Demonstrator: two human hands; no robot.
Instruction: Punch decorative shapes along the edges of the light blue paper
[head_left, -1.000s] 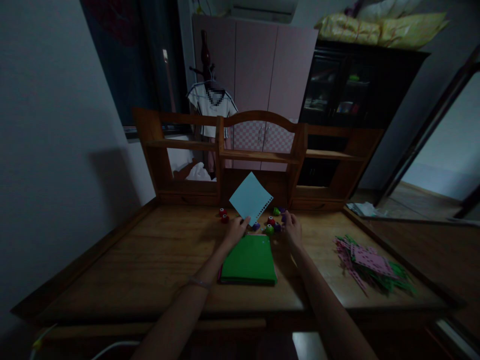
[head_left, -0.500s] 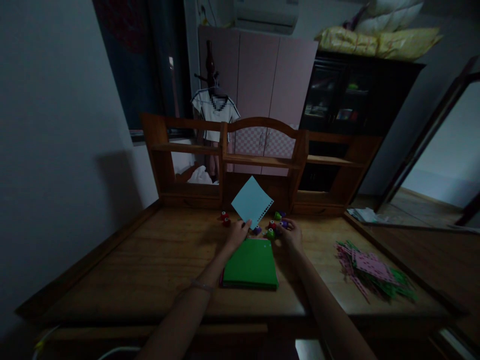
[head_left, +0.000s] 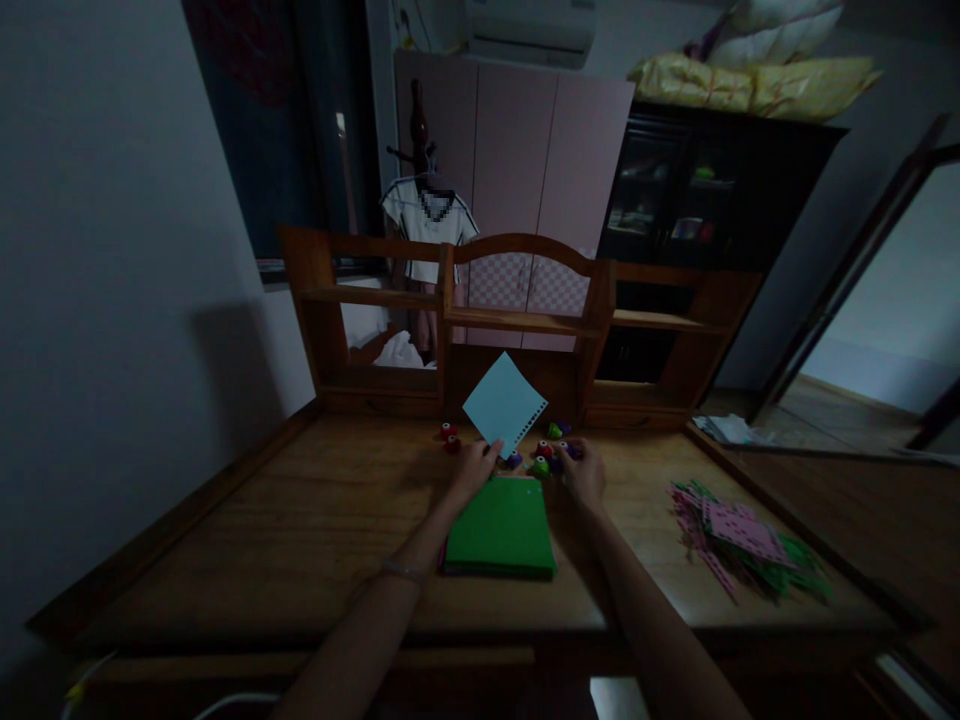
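Two bare forearms enter from the bottom edge, the left from about 7 o'clock, the right from about 5 o'clock. No sleeves show on either; both are uncovered as far as the frame's lower edge. The left wrist carries a thin, pale bracelet point(head_left: 400, 572), a single narrow band lying across the arm. The left hand point(head_left: 470, 468) and the right hand point(head_left: 585, 474) are ungloved, with no rings that can be made out in the dim light. Nails are too small to tell.
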